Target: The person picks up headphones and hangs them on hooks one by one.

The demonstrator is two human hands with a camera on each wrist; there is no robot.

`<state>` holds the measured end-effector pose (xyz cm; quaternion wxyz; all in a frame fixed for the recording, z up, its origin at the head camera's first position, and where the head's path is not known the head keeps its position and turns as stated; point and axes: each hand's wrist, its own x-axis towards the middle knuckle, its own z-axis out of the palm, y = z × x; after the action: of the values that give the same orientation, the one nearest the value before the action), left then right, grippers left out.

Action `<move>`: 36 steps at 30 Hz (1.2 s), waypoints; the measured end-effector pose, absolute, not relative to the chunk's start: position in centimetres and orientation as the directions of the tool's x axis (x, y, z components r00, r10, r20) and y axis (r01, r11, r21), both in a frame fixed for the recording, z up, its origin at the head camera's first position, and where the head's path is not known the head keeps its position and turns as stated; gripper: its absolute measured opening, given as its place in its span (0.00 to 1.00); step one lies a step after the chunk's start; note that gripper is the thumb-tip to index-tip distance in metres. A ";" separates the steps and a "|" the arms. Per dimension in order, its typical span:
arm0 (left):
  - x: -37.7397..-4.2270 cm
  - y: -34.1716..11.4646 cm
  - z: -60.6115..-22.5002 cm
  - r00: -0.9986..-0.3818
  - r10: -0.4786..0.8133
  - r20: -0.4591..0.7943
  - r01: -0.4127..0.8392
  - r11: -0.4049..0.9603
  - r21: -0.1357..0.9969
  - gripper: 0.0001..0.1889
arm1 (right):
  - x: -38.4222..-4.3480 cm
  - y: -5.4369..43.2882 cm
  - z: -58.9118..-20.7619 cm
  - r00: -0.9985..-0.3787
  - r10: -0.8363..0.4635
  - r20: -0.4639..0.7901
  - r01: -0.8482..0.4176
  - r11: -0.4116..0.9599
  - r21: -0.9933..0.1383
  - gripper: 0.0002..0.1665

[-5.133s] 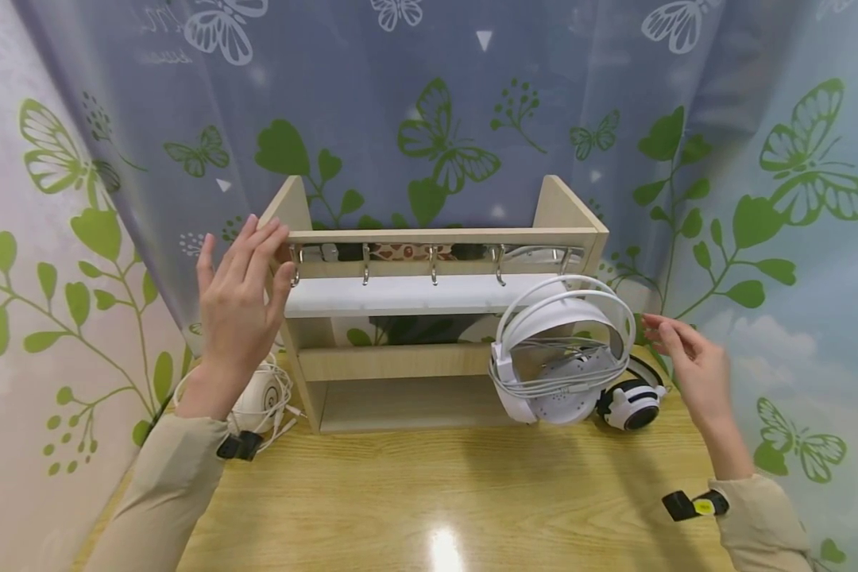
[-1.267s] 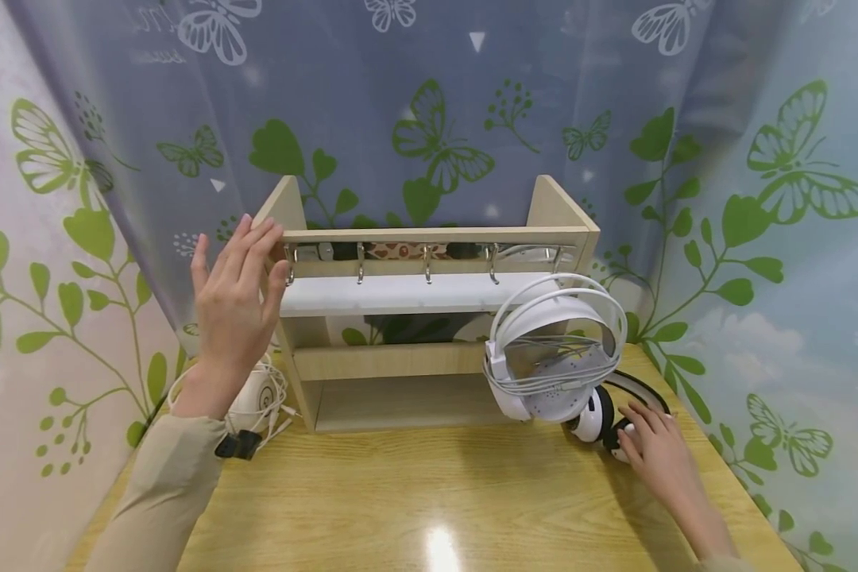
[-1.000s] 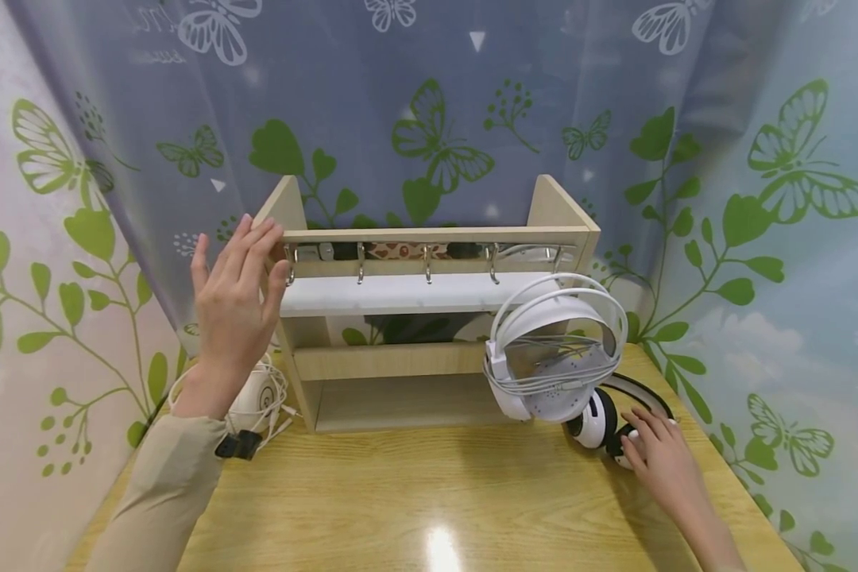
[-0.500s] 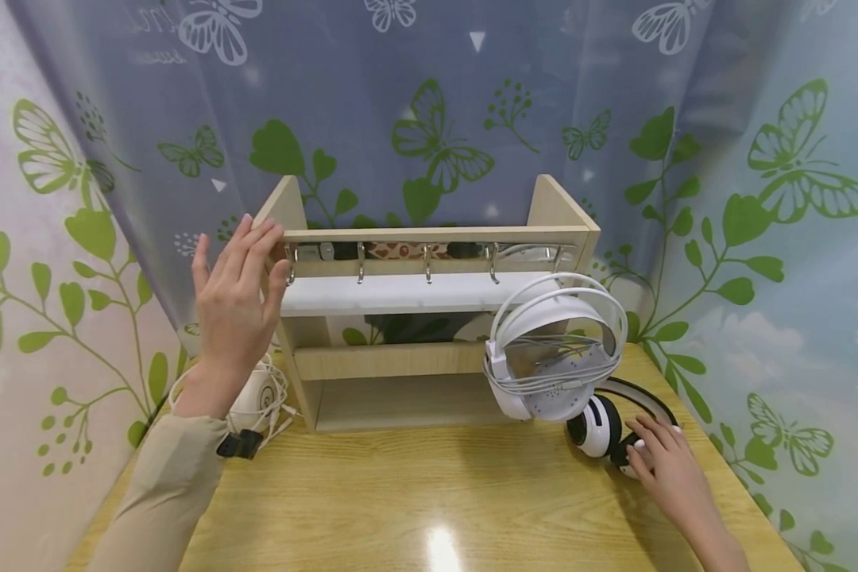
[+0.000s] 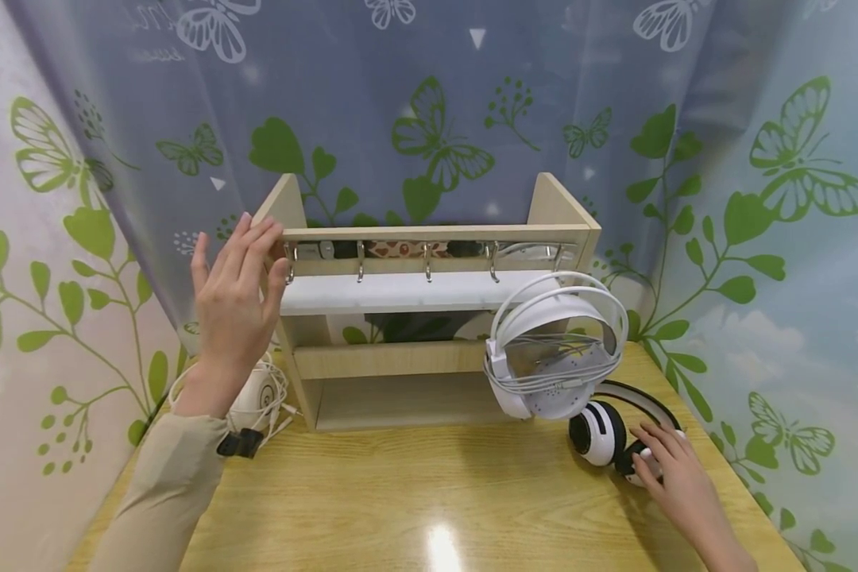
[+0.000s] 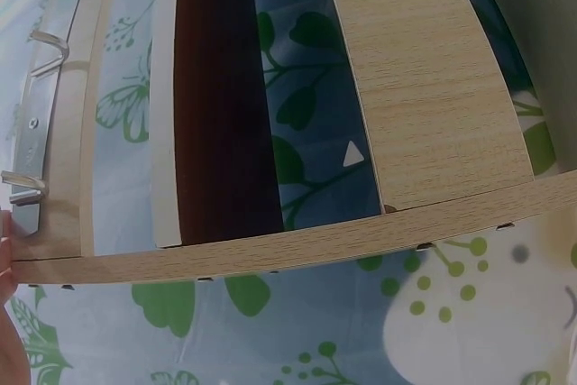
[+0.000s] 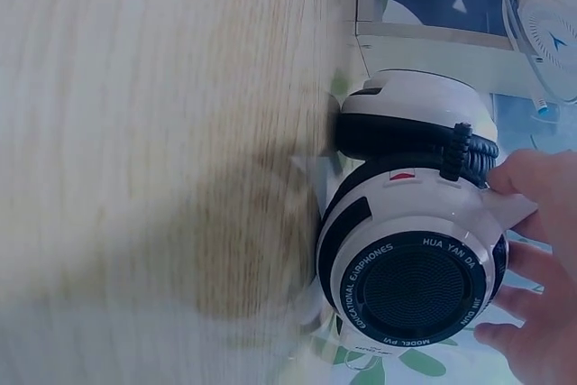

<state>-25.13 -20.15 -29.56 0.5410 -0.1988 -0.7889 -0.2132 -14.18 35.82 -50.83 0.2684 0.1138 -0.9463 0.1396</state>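
Black-and-white headphones [image 5: 600, 435] lie on the table at the right of the shelf. My right hand [image 5: 679, 488] grips their nearer ear cup [image 7: 410, 286], thumb and fingers at its edge in the right wrist view. The headband arches behind, partly hidden by that hand. My left hand [image 5: 236, 294] rests on the upper left corner of the wooden shelf [image 5: 400, 361], fingers straight. In the left wrist view only a sliver of its fingers shows against the side panel [image 6: 270, 250]. White headphones [image 5: 543, 389], cable wound round them, hang at the shelf's right end.
Several metal hooks [image 5: 428, 264] line the shelf's top rail. White headphones with a loose cable [image 5: 257, 395] lie on the table at the left, partly behind my left forearm. The wooden table [image 5: 372, 500] runs up to patterned curtains [image 5: 372, 95] at the back and sides.
My right hand was empty beside the shelf; it has come down onto the black-and-white headphones and drawn them slightly forward, out from behind the hanging pair. The left hand has stayed put.
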 end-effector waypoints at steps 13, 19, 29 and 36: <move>-25.1 -20.1 -29.5 -0.335 0.073 0.939 0.539 0.832 0.128 0.29 | -13.4 36.1 -50.7 -0.818 -0.172 0.549 -0.331 0.921 -0.205 0.24; -25.2 -20.1 -29.5 -0.333 0.068 0.941 0.539 0.832 0.130 0.29 | -13.5 36.1 -49.6 -0.880 -0.143 0.452 -0.284 0.923 -0.259 0.27; -25.2 -20.2 -29.6 -0.326 0.065 0.943 0.538 0.833 0.128 0.29 | -14.9 36.9 -47.2 -0.888 -0.137 0.439 -0.297 0.899 -0.322 0.25; -25.2 -20.1 -29.6 -0.327 0.071 0.942 0.541 0.832 0.125 0.29 | -16.5 38.1 -45.9 -0.834 -0.117 0.539 -0.332 0.887 -0.322 0.21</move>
<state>-25.23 -20.09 -29.61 0.5465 -0.1947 -0.7857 -0.2149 -16.50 38.06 -45.94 0.2620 0.1199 -0.9352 0.2057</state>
